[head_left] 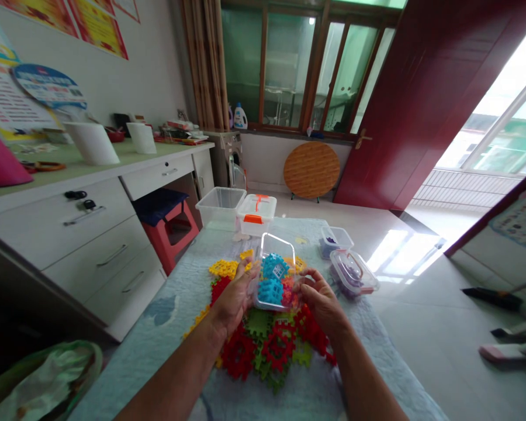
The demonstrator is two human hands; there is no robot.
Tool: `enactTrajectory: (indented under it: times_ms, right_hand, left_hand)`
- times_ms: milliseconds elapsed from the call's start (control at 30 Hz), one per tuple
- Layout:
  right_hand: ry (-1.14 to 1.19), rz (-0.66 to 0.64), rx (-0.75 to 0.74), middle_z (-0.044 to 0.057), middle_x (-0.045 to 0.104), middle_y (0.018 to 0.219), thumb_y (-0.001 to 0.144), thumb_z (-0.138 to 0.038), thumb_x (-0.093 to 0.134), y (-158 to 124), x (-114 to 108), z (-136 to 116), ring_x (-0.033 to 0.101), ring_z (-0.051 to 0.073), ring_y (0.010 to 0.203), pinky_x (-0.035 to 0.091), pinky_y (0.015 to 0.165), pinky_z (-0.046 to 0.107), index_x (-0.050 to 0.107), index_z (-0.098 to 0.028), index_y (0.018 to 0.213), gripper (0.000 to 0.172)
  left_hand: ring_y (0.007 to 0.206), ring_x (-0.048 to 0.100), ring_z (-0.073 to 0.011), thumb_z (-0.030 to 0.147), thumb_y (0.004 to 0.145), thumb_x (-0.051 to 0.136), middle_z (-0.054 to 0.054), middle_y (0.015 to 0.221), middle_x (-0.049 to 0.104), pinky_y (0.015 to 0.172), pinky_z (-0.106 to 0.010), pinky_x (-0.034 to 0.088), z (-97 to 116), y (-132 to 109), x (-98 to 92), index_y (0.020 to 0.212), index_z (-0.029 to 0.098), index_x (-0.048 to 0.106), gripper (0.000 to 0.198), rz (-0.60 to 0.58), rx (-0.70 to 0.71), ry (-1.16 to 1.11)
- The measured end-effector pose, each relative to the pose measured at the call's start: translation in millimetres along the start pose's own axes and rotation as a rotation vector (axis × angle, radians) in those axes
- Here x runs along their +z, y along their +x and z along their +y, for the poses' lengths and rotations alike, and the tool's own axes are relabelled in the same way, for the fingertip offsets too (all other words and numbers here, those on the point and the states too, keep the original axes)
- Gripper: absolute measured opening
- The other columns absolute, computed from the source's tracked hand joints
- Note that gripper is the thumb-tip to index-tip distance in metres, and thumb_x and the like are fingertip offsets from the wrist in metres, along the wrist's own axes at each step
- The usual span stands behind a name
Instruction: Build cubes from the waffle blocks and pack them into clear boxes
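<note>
A small clear plastic box [269,307] is held up at mid-view, tilted toward me. Blue interlocking plastic pieces [272,278] show in it. My left hand [237,292] grips its left side, with the fingers partly hidden. At the right side my right hand [319,297] has its thumb and fingers closed on the box edge. Beneath the box lies a pile of similar pieces: red ones [239,351], green ones [258,323] and yellow ones [222,268]. Some orange-red pieces [289,289] appear through the clear plastic.
A pale blue cloth [166,345] covers the table. Farther back stand a large clear bin [219,213] and a white-lidded box [258,213] with orange clips. To the right are an open box [342,238] and a lidded box [355,275], both with purple pieces.
</note>
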State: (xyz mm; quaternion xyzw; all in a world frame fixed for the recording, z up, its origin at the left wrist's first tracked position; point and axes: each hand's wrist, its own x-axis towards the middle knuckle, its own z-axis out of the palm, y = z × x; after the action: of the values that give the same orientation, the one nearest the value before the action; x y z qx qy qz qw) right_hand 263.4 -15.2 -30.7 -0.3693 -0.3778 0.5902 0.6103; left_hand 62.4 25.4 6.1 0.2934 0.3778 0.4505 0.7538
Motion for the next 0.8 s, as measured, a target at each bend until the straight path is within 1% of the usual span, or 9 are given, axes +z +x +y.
enactTrajectory:
  times_ms: [100,167,233,333,467,567,700,800]
  right_hand:
    - [0.0,-0.028,0.011,-0.004,0.062,0.073,0.068,-0.031,0.08,0,3,-1,0.054,0.011,0.058,0.043,0.055,0.022,0.055,-0.025,0.101,0.042]
    - [-0.003,-0.052,0.011,-0.004,0.06,0.072,0.067,-0.031,0.081,0,3,0,0.054,0.01,0.058,0.044,0.057,0.023,0.056,-0.024,0.101,0.043]
    - [-0.002,-0.066,0.011,-0.003,0.059,0.074,0.068,-0.031,0.08,0,2,1,0.054,0.01,0.061,0.045,0.061,0.023,0.057,-0.023,0.099,0.039]
    - [-0.004,-0.057,0.004,-0.002,0.06,0.08,0.069,-0.028,0.08,0,1,3,0.055,0.011,0.068,0.046,0.068,0.025,0.057,-0.023,0.09,0.031]
    - [0.011,-0.044,-0.031,-0.003,0.059,0.082,0.068,-0.028,0.08,-1,1,6,0.055,0.012,0.073,0.046,0.073,0.026,0.057,-0.023,0.085,0.03]
    - [0.028,-0.038,-0.063,-0.003,0.058,0.081,0.068,-0.028,0.08,0,3,6,0.054,0.012,0.072,0.045,0.073,0.026,0.056,-0.023,0.084,0.029]
    - [0.013,-0.047,-0.083,-0.002,0.061,0.081,0.07,-0.029,0.078,-1,6,4,0.056,0.014,0.074,0.044,0.074,0.027,0.057,-0.024,0.085,0.026]
    - [-0.017,-0.037,-0.118,-0.001,0.064,0.082,0.071,-0.029,0.077,-1,10,1,0.058,0.015,0.078,0.044,0.078,0.028,0.058,-0.024,0.084,0.024]
  left_hand:
    - [0.075,0.069,-0.0161,0.034,0.081,0.068,-0.004,0.104,0.067,0.063,-0.027,0.056,2,4,0.4,0.133,0.028,0.035,0.062,-0.014,-0.022,0.01]
    - [0.074,0.069,-0.0161,0.033,0.08,0.067,-0.005,0.103,0.067,0.062,-0.027,0.056,4,6,-0.9,0.13,0.027,0.036,0.059,-0.039,-0.025,0.024]
    - [0.073,0.068,-0.0159,0.033,0.08,0.067,-0.005,0.102,0.066,0.062,-0.027,0.055,6,6,-2.7,0.129,0.027,0.036,0.058,-0.038,-0.03,0.056]
    - [0.069,0.067,-0.0152,0.034,0.08,0.065,-0.003,0.097,0.065,0.061,-0.028,0.054,10,6,-3.6,0.129,0.029,0.034,0.057,-0.008,-0.035,0.157]
    - [0.06,0.062,-0.013,0.038,0.081,0.06,0.0,0.087,0.06,0.055,-0.026,0.05,14,8,-0.7,0.126,0.027,0.037,0.052,0.008,0.023,0.285]
    - [0.058,0.06,-0.0116,0.043,0.08,0.06,0.0,0.085,0.058,0.052,-0.023,0.047,14,11,-0.8,0.123,0.026,0.042,0.049,-0.021,0.06,0.33]
    - [0.06,0.06,-0.0128,0.048,0.078,0.064,0.0,0.084,0.059,0.053,-0.023,0.045,16,16,-6.8,0.121,0.024,0.045,0.052,-0.077,0.034,0.361]
    - [0.057,0.059,-0.0127,0.047,0.076,0.066,0.0,0.081,0.059,0.05,-0.022,0.044,18,20,-9.9,0.12,0.023,0.045,0.054,-0.064,0.017,0.35]
